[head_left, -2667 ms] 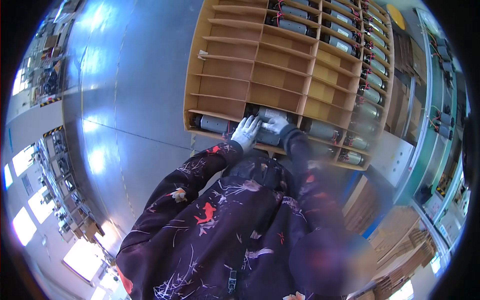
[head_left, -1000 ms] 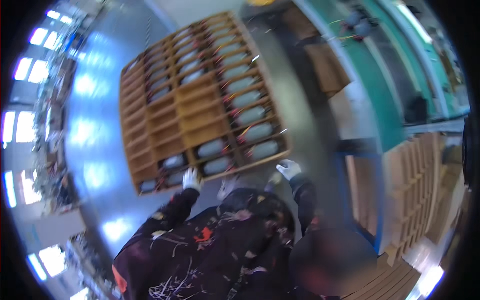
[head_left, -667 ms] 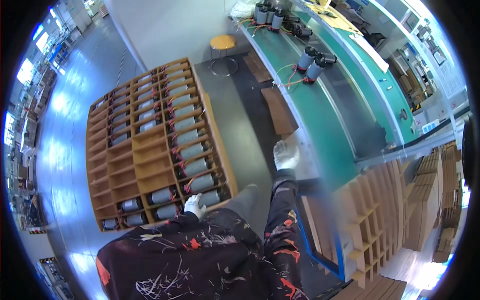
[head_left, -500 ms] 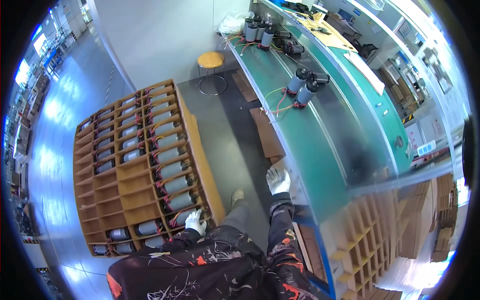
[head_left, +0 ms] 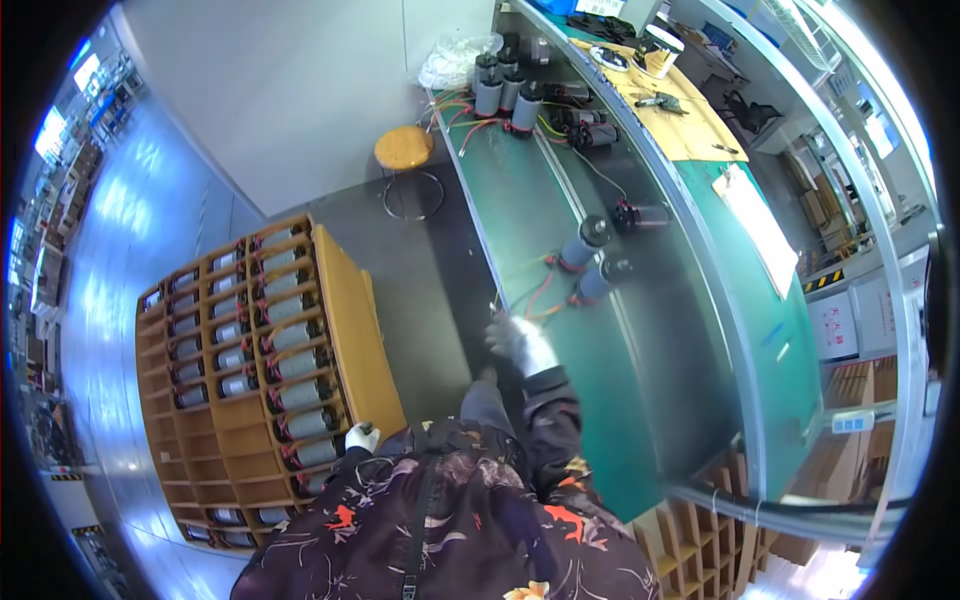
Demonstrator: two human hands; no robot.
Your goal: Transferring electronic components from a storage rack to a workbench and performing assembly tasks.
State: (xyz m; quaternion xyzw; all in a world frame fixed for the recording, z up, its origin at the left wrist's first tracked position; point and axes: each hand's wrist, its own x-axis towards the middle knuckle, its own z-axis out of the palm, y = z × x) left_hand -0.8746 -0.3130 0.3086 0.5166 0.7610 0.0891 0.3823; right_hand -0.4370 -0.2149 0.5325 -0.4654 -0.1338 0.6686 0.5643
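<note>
My right hand (head_left: 523, 345), in a white glove, is at the near edge of the green workbench (head_left: 590, 390), smeared by motion. Its fingers look apart, with no object visible in them. Just beyond are the wires (head_left: 540, 297) of two grey cylindrical motors (head_left: 586, 243) standing on the bench. My left hand (head_left: 363, 437), also gloved, is closed beside the near right edge of a partitioned cardboard box (head_left: 365, 365). A small dark patch shows at its fingertips; I cannot make out what it is. Rows of motors (head_left: 295, 335) lie in the box's compartments.
More motors (head_left: 522, 108) stand and lie at the bench's far end beside a clear plastic bag (head_left: 458, 62). A round wooden stool (head_left: 404, 148) is by the wall. The upper shelf holds a clipboard (head_left: 755, 225). Another cardboard divider (head_left: 700, 530) is under the bench at lower right.
My right hand has moved forward to the bench edge near the wires. My left hand has left the near motor row for the box's edge. The view has shifted, bringing the bench closer.
</note>
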